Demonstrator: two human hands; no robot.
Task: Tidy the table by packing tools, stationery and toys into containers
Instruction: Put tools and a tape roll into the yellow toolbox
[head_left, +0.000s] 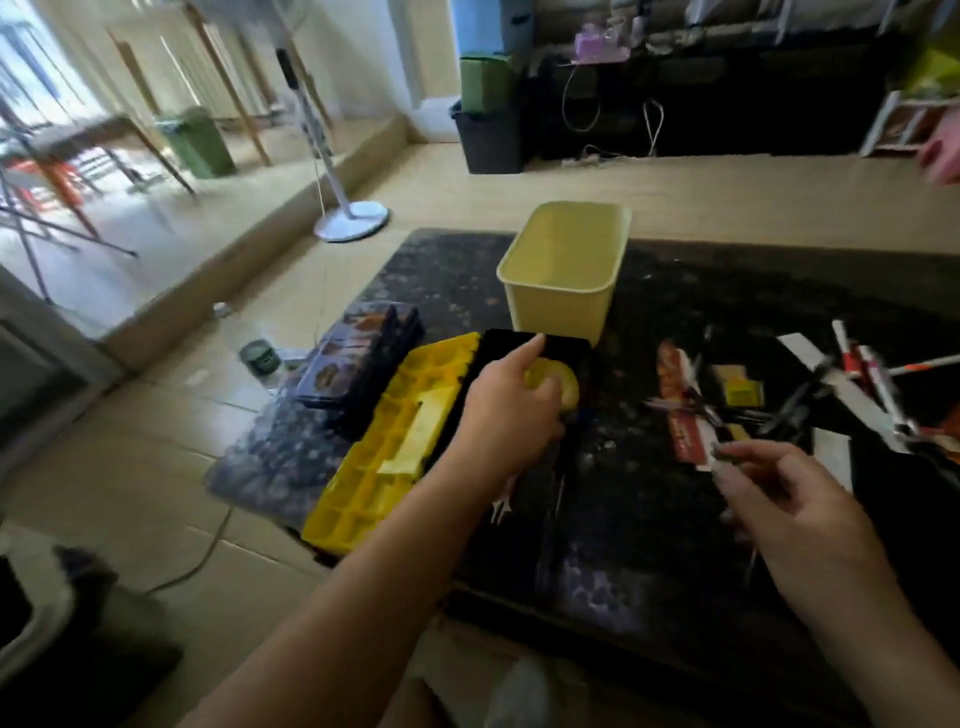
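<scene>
A black toolbox (524, 457) lies open on the dark table, its yellow lid (395, 441) folded out to the left. My left hand (506, 400) hovers over the box and grips a round yellow object (563, 387), index finger stretched out. My right hand (800, 499) is lower right, fingers curled, pinching a thin grey item whose shape is blurred. A pale yellow bin (563, 270) stands behind the toolbox. Scissors (701, 405), markers (862, 364) and paper packets (680, 400) lie scattered to the right.
A dark patterned case (358, 364) sits at the table's left edge. On the floor to the left are a green tin (261, 357), a cable and a fan stand (353, 218). Dark bins and shelves line the far wall.
</scene>
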